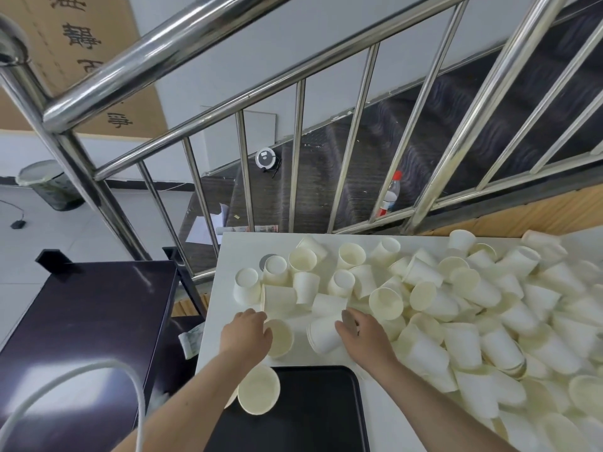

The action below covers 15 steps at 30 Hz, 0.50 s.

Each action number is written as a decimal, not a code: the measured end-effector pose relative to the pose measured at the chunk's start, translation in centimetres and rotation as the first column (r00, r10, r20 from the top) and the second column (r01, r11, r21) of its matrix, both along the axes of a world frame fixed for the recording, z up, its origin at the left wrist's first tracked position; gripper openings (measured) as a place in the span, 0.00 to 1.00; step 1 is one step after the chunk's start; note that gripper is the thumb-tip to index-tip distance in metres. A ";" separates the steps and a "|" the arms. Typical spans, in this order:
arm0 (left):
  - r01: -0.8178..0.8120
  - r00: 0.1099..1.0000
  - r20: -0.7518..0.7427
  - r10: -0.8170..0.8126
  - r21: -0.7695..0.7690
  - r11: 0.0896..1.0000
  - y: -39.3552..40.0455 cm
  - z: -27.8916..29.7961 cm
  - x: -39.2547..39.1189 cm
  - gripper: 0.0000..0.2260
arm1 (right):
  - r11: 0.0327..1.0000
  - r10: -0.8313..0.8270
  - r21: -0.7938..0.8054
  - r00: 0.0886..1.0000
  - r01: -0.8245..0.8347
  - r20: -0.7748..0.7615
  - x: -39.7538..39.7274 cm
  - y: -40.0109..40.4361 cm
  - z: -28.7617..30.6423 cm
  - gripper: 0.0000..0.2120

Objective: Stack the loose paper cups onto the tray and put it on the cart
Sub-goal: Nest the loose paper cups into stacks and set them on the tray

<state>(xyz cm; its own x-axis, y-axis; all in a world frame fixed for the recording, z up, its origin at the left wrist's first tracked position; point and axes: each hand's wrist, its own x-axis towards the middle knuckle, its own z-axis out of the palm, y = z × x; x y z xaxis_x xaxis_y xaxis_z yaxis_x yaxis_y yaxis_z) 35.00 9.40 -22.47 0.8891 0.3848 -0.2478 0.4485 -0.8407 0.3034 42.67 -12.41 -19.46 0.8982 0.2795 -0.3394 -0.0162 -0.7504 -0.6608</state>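
Your left hand [246, 334] curls round an upright cup [280, 337]; your right hand [362, 334] grips a short nested stack [323, 336] lying on the counter [235, 249]. The black tray [319, 415] sits nearest you, one stack [259, 391] already on it. Risk: sweeping the loose cup pile [489, 321] crowding your right forearm, or crushing thin walls. The cart [85, 327] stands left, steel railing [293, 151] behind.

left hand [246, 332] grips cup [279, 337] | right hand [365, 336] grips nested cups [323, 334] | tray [319, 412] near

Tray [323, 406] before cups [473, 305], cart [81, 321] left.
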 end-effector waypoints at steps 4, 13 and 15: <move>0.153 0.980 0.151 -0.130 -0.151 0.977 -0.6 1.0 -0.7 0.28 | 0.953 -0.165 0.226 0.972 0.201 -0.166 0.1 0.2 0.7 0.10; 0.149 0.952 0.298 0.070 -0.648 0.747 -3.8 2.9 -0.6 0.39 | 0.654 -0.203 0.420 0.681 0.629 -0.704 -0.1 0.9 2.2 0.08; 0.138 0.943 0.311 0.117 -0.687 0.713 -4.1 3.2 -0.3 0.36 | 0.660 -0.169 0.416 0.663 0.626 -0.730 -0.4 1.0 2.4 0.09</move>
<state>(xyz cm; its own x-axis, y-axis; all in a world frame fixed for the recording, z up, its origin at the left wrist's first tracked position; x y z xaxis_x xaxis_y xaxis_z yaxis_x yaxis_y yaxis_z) 34.68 5.29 -19.31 0.9667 0.2069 -0.1509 0.2153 -0.3375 0.9164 42.27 -11.41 -17.07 0.6303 0.2815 -0.7235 -0.7522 -0.0092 -0.6589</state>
